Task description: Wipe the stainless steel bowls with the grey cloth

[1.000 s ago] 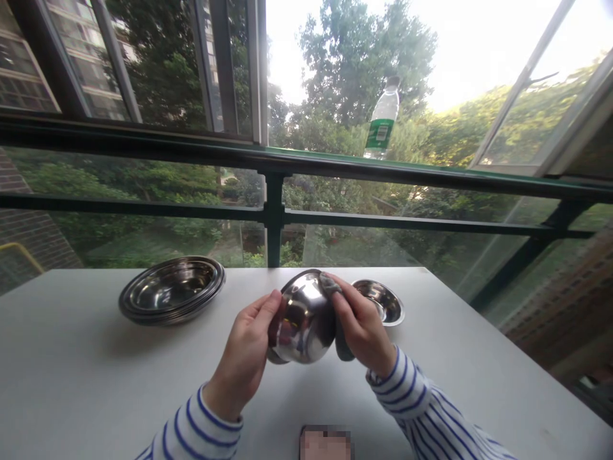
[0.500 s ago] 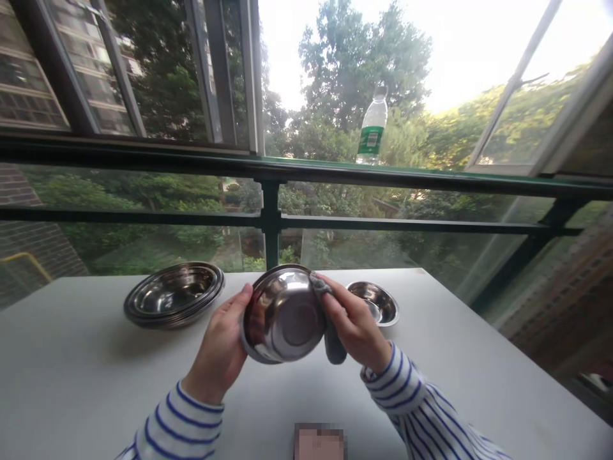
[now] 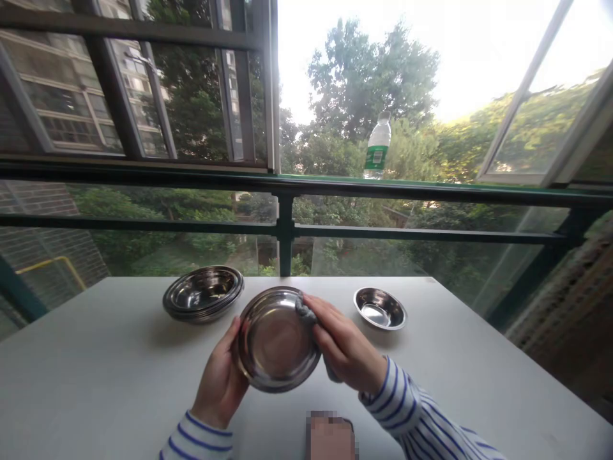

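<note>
A shiny stainless steel bowl [image 3: 278, 342] is held above the table, tipped so that its round face points toward me. My left hand [image 3: 221, 377] grips its left rim, thumb up along the edge. On the right side my right hand [image 3: 345, 342] has its fingers closed on a grey cloth [image 3: 304, 309], pressed against the rim. Part of the cloth hangs below that hand. Behind to the left stands a stack of steel bowls [image 3: 204, 294]. A single steel bowl [image 3: 380, 309] sits upright to the right, beyond my right hand.
The white table [image 3: 431, 383] reaches back to a dark green railing [image 3: 325, 185] with glass panels. On the railing stands a clear bottle [image 3: 378, 150] with a green label. A blurred-out object [image 3: 332, 437] is at the near edge of the view.
The held bowl has been turned and lowered a little, showing a rounder face instead of its curved outer side. The cloth stays at its right rim. My view has shifted slightly left.
</note>
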A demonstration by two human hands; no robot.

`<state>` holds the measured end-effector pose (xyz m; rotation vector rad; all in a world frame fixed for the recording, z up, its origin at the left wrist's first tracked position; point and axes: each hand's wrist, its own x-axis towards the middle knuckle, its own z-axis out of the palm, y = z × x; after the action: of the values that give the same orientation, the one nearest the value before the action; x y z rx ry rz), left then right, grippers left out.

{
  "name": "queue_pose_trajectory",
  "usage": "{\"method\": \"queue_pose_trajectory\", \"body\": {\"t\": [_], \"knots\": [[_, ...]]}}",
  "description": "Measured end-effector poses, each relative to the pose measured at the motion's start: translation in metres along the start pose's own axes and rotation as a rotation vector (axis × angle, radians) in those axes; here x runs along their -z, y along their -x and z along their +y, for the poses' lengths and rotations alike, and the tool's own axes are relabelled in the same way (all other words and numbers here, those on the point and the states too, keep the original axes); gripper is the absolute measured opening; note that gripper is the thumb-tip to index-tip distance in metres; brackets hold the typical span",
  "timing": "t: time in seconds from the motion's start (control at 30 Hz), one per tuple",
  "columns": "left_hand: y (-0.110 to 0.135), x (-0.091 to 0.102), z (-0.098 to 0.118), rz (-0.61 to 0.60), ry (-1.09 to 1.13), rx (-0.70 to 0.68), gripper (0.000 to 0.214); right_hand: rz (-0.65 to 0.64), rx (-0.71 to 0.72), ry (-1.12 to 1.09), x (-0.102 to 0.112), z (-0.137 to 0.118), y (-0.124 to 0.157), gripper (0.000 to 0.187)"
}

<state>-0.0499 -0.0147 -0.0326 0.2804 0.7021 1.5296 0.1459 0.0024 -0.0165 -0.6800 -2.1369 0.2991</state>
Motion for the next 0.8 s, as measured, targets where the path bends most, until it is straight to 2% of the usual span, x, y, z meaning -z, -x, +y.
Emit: {"method": "queue_pose_trajectory", "body": {"t": [0.1, 0.17, 0.33, 0.43, 0.53, 0.6, 0.7, 0.8], "knots": [[-0.003, 0.008, -0.009, -0.059, 0.023, 0.164, 0.027, 0.004, -0.01, 0.01, -0.005, -0.005, -0.008, 0.041], [-0.003, 0.01, -0.01, -0.073, 0.037, 0.187, 0.03, 0.008, -0.015, 0.015, -0.008, -0.009, -0.011, 0.039], [0.0, 0.01, 0.004, -0.031, 0.06, 0.056, 0.031, 0.038, 0.032, 0.07, -0.014, -0.019, 0.005, 0.046], [0.002, 0.009, 0.006, -0.026, 0.056, 0.077, 0.031, 0.041, 0.028, 0.129, -0.01, -0.024, 0.011, 0.049], [0.004, 0.008, 0.002, -0.034, 0.067, 0.119, 0.031, 0.07, -0.045, 0.094, -0.006, -0.027, 0.005, 0.043], [0.004, 0.007, 0.002, -0.019, 0.09, 0.086, 0.033, 0.075, -0.074, 0.081, -0.007, -0.028, 0.001, 0.041], [0.004, 0.007, 0.007, 0.039, 0.106, 0.016, 0.036, 0.021, 0.0, 0.167, -0.016, -0.026, 0.007, 0.049], [0.004, 0.006, 0.008, 0.096, 0.065, 0.025, 0.036, 0.017, 0.05, 0.239, -0.02, -0.021, 0.012, 0.053]]}}
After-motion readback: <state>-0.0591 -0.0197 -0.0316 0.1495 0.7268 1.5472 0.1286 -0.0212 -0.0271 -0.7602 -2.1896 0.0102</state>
